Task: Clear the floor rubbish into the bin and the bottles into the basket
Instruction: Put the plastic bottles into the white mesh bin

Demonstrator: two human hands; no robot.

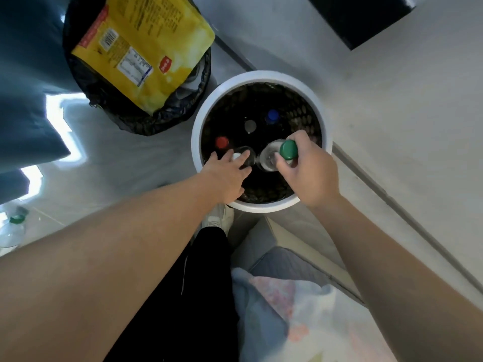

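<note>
Bottle [287,150] in right hand [311,176], over basket [261,75]

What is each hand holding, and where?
Right hand grips the green-capped bottle by its neck, under the cap. Left hand grips nothing; straight fingers touch a white-capped bottle.

The left hand [227,176] and right hand [308,173] are bare, and so are both forearms as far up as they show. On the near side of the white-rimmed basket [261,75], the leg wears black trousers [167,296] with a thin white line down the fabric. A white shoe [218,218] is just beside the basket.
</note>
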